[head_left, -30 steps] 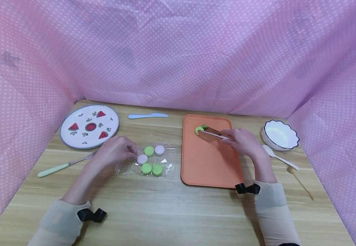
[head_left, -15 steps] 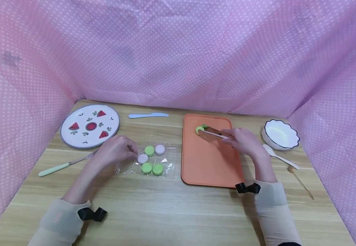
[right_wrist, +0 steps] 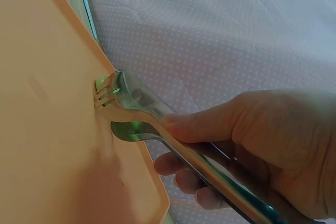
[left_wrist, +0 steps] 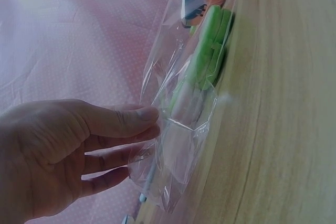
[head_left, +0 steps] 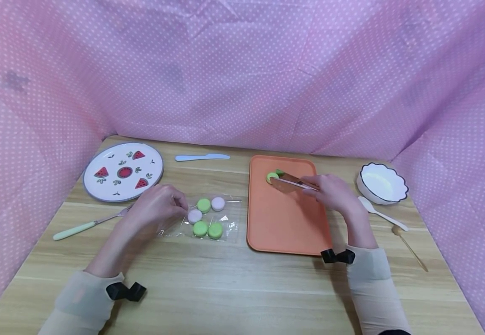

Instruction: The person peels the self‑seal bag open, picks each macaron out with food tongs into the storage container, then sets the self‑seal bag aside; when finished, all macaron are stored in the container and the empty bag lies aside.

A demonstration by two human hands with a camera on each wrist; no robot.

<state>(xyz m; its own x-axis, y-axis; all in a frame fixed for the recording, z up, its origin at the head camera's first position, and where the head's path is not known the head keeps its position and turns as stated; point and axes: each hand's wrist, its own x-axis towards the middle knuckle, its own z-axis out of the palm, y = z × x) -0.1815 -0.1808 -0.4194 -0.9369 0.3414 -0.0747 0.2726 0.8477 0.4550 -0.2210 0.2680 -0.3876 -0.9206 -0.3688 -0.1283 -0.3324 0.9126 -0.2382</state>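
In the head view my left hand (head_left: 160,204) pinches the left end of a clear plastic bag (head_left: 231,214) between thumb and fingers. Two pale lilac macarons (head_left: 218,204) and several green macarons (head_left: 200,228) are inside it. In the left wrist view, the bag (left_wrist: 178,153) stretches from the thumb toward the orange tray. My right hand (head_left: 330,191) grips metal serving tongs (right_wrist: 210,171), with one fork-shaped end and one spoon-shaped end. Their tips are at a single green macaron (head_left: 271,178) on the upper left of the orange tray (head_left: 286,223).
A watermelon-patterned plate (head_left: 112,186) and a green-handled fork (head_left: 75,231) lie left. A blue knife (head_left: 202,157) lies behind the bag. To the right are a scalloped white bowl (head_left: 382,184), a white spoon (head_left: 378,214) and a small gold spoon (head_left: 409,249).
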